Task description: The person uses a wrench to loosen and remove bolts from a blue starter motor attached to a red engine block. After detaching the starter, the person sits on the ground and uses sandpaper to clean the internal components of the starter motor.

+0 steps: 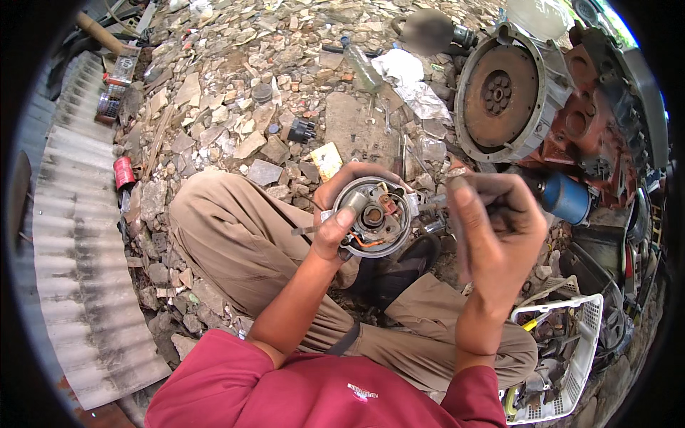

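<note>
My left hand (332, 227) is wrapped round an ignition distributor (385, 227), a round metal housing with its open top facing up. Inside it show a central shaft, a reddish-brown piece and an orange wire. My left thumb presses over the rim, and a thin flat metal strip (305, 230) sticks out to the left of that hand. Just right of the housing, my right hand (492, 225) is raised with thumb and fingers pinched together. Whatever lies between those fingertips is too small and blurred to name. A black distributor cap (302, 130) lies on the stones ahead.
Wrenches (387, 118) and small bolts lie on a flat slab (349, 118) ahead, near a bottle (362, 68) and white cloth (410, 82). A large engine (574, 107) stands far right. Nearer are a white basket (589, 349) of tools and, at left, corrugated sheeting (82, 285).
</note>
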